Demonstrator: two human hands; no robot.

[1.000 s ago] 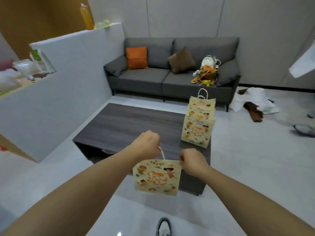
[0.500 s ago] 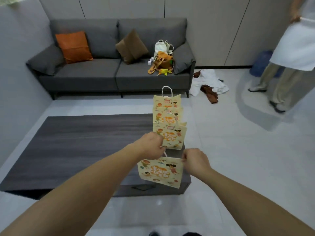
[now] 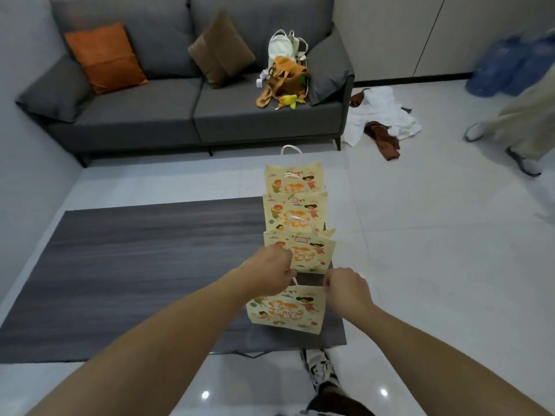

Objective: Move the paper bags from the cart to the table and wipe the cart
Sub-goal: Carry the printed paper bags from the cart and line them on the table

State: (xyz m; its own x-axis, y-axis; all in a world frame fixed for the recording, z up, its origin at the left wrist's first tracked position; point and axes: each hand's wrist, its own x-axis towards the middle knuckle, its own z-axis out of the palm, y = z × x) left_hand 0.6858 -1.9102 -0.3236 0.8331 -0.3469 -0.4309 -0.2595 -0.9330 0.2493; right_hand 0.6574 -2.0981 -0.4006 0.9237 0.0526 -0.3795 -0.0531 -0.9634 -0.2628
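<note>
A cream paper bag (image 3: 286,309) with cartoon prints hangs over the near right corner of the dark wooden table (image 3: 135,265). My left hand (image 3: 270,273) grips the bag's upper left edge by its white handle. My right hand (image 3: 345,288) pinches its upper right corner. Three matching paper bags stand in a row along the table's right edge: the nearest (image 3: 309,252), the middle one (image 3: 295,210) and the farthest (image 3: 294,178). The cart is out of view.
A grey sofa (image 3: 180,109) with an orange and a brown cushion and a pile of bags stands behind the table. Clothes (image 3: 384,121) lie on the floor at the right. Another person's legs (image 3: 516,124) are at the far right. My shoe (image 3: 319,370) is below the table.
I have stepped closer to the table, and the bag in my hands has come over its near right corner. The other person has shifted toward the right edge of view.
</note>
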